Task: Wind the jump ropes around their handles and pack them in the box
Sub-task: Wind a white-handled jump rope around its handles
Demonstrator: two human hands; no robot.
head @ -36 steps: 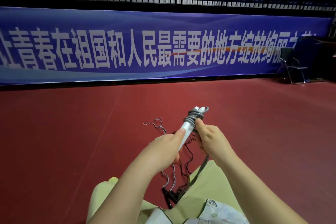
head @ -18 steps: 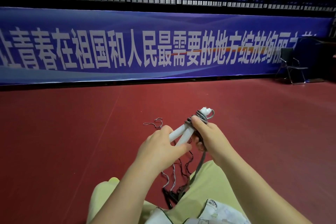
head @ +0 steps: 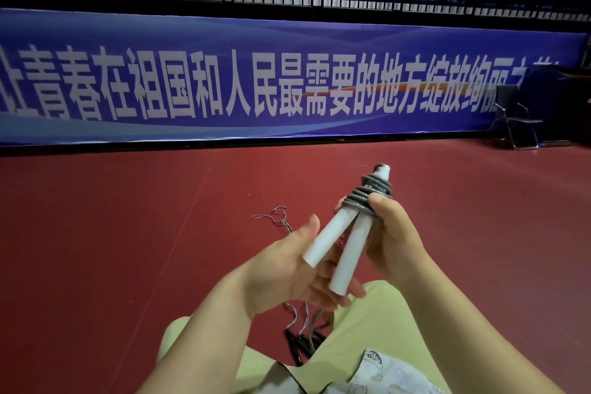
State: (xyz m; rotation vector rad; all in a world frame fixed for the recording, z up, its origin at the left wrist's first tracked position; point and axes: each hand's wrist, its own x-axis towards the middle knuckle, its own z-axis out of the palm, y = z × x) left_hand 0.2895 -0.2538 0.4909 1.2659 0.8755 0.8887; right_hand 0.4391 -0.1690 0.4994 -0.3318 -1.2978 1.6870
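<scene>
Two white jump-rope handles [head: 339,243] lie side by side, tilted up to the right, with grey rope [head: 367,197] coiled round their upper ends. My right hand [head: 393,240] grips the handles just below the coil, thumb against the rope. My left hand [head: 287,272] lies palm up under the lower ends, fingers straight. A second jump rope [head: 287,227] with thin mottled cord trails over the red floor, and its black handles [head: 303,342] lie between my knees. No box is in view.
I sit on a red sports floor [head: 128,249], my pale green trouser legs [head: 367,345] in the foreground. A long blue banner [head: 287,83] runs along the far wall below dark stands. A black folding chair [head: 515,118] stands at the far right.
My left hand let go of the handles and opened beneath them. The handles tilted more upright and spread at the bottom. The loose grey tail that hung below my right hand is gone from view.
</scene>
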